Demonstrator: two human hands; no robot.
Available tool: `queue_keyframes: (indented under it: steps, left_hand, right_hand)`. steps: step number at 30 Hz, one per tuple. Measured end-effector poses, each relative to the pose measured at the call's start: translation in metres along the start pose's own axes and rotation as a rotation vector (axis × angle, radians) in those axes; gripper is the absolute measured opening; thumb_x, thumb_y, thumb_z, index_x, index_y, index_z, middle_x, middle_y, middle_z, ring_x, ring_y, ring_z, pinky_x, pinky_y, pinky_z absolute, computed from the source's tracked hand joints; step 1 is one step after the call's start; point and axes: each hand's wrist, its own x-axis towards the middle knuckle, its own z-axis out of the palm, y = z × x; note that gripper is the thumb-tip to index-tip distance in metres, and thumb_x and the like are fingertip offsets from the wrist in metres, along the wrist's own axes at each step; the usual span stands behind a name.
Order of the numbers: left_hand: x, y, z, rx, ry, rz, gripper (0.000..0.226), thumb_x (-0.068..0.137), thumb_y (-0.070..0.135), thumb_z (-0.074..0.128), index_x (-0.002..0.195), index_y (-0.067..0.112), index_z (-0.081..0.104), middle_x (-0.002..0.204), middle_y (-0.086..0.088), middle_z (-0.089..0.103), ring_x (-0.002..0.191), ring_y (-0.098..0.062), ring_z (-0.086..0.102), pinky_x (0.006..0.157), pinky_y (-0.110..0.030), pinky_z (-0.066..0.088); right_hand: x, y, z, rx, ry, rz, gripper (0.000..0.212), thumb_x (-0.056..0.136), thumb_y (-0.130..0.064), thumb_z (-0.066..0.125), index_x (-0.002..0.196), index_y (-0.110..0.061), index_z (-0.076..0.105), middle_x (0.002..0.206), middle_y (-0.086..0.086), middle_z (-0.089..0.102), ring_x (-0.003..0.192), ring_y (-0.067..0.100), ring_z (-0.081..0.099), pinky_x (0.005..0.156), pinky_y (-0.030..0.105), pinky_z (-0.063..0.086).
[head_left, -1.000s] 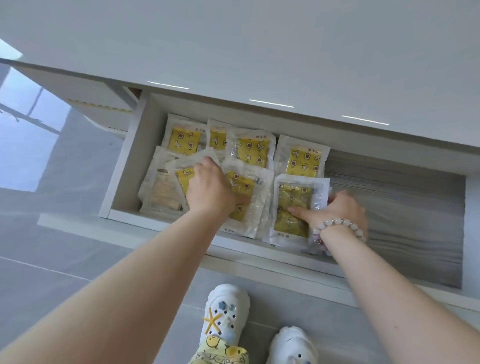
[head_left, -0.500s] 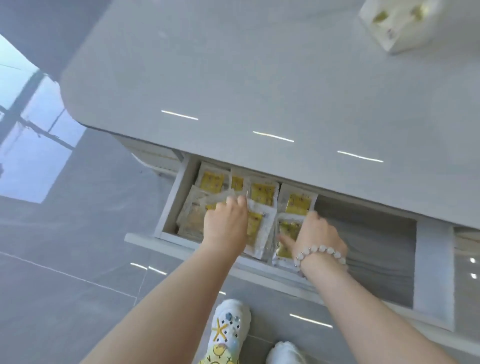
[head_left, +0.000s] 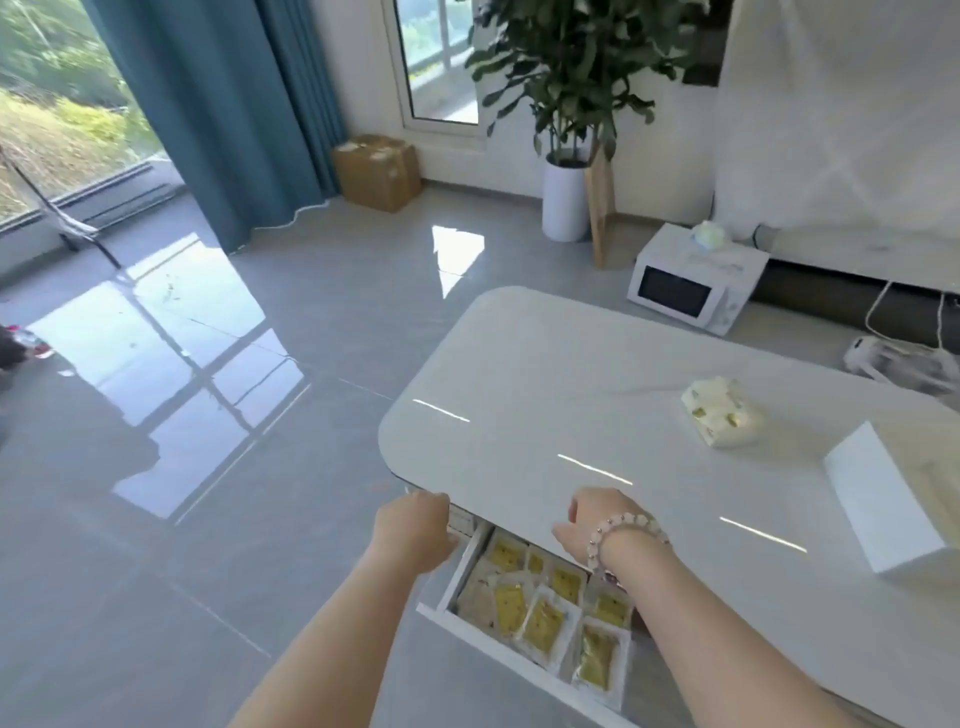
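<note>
Packets (head_left: 540, 618) are flat in the open drawer (head_left: 465, 569), about 8 showing, in 2 rough rows packed at the drawer's left end, some overlapping. Clear wrap, yellow print. The leftmost one is paler.

Key geometry: both hands are above the drawer's back edge and out of it, so the packets lie below them and toward the person. Each packet's long axis runs front to back in the drawer. The drawer's own long axis runs along the table (head_left: 571, 395) edge above it.

Right hand (head_left: 592, 525), the one with the bead bracelet (head_left: 618, 525), hangs over the drawer's back row. Its fingers are loose with nothing in them. My call is that it is nearer, with a short drop to any back-row packet.

Left hand (head_left: 413, 530) is just off the drawer's left end, by the table corner above it, fingers curled away from the camera. Can't tell if it grips the edge or just hovers.

Hidden or unclear:
- The right forearm covers the drawer's right part, so what's in there is unknown.
- The table top overhangs the drawer's back, so the back row is partly cut off.
- The left fingertips are out of sight.
- The packet print is too blurred to read.

Well behind the drawer, on the table, are a tissue pack (head_left: 719, 410) and a white box (head_left: 883, 499).
</note>
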Motion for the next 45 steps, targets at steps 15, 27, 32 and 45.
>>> queue_keyframes:
  steps: [15, 27, 32, 45]
  left_hand:
    - [-0.155, -0.221, -0.075, -0.221, 0.255, -0.585, 0.033, 0.095, 0.026, 0.044, 0.125, 0.016, 0.049, 0.128, -0.004, 0.052, 0.116, -0.025, 0.052, 0.089, -0.033, 0.044]
    - [-0.229, -0.455, -0.042, -0.277, 0.427, -0.808, 0.041, 0.090, 0.032, 0.053, 0.126, 0.014, 0.048, 0.128, -0.005, 0.045, 0.121, -0.023, 0.044, 0.097, -0.034, 0.037]
    - [-0.247, -0.518, -0.018, -0.277, 0.362, -0.871, 0.042, 0.089, 0.034, 0.053, 0.127, 0.016, 0.046, 0.131, -0.003, 0.046, 0.122, -0.022, 0.044, 0.096, -0.034, 0.038]
    - [-0.236, -0.671, -0.005, -0.420, 0.412, -1.155, 0.047, 0.090, 0.038, 0.050, 0.133, 0.021, 0.041, 0.131, 0.002, 0.049, 0.122, -0.019, 0.045, 0.095, -0.033, 0.040]
  right_hand:
    - [-0.092, -0.269, -0.042, -0.483, 0.219, -0.600, 0.028, 0.089, -0.027, 0.051, 0.112, -0.015, 0.058, 0.127, 0.003, 0.053, 0.120, 0.022, 0.049, 0.088, 0.029, 0.043]
    - [-0.107, -0.510, 0.042, -0.541, 0.291, -1.086, 0.046, 0.092, -0.032, 0.049, 0.134, -0.016, 0.041, 0.138, 0.003, 0.042, 0.131, 0.020, 0.035, 0.101, 0.032, 0.037]
    - [-0.107, -0.582, 0.070, -0.607, 0.297, -1.163, 0.044, 0.093, -0.032, 0.047, 0.132, -0.015, 0.043, 0.136, 0.004, 0.042, 0.130, 0.020, 0.037, 0.101, 0.032, 0.037]
    - [-0.081, -0.807, 0.116, -0.702, 0.224, -1.460, 0.043, 0.092, -0.033, 0.049, 0.131, -0.016, 0.044, 0.133, 0.004, 0.043, 0.127, 0.020, 0.039, 0.099, 0.033, 0.035]
